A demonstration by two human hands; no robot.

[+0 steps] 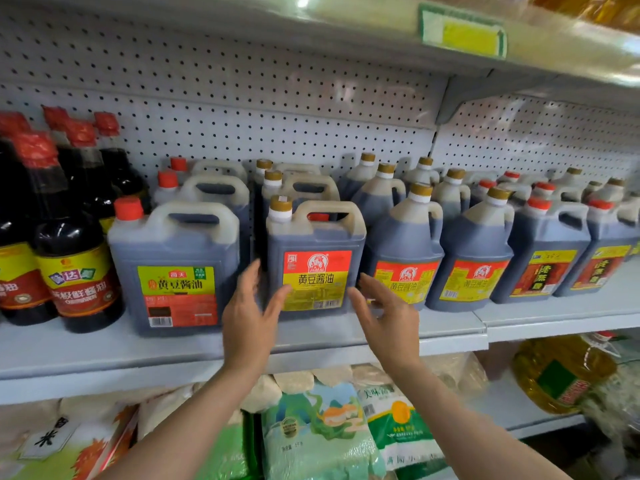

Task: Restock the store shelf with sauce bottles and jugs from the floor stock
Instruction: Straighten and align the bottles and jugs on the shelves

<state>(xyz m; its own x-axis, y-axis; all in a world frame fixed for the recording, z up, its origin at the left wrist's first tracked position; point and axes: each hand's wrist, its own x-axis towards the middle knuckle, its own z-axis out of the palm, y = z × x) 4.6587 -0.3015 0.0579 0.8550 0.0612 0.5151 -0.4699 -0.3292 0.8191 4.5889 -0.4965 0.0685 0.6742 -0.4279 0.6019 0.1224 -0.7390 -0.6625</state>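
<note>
1. Soy sauce jug (316, 258) with gold cap stands upright at the shelf (104, 351) front, centre frame.
2. Left hand (247, 317) at its 7 o'clock, fingers straight, touching its lower left corner; holds nothing.
3. Right hand (384, 317) at 5 o'clock, fingers spread, just beside it; contact unclear.

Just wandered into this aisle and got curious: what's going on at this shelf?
A person is stocking soy sauce. Both hands, the left hand and the right hand, are open on either side of a gold-capped jug standing upright at the front of the shelf, between a red-capped jug and more jugs.
</note>
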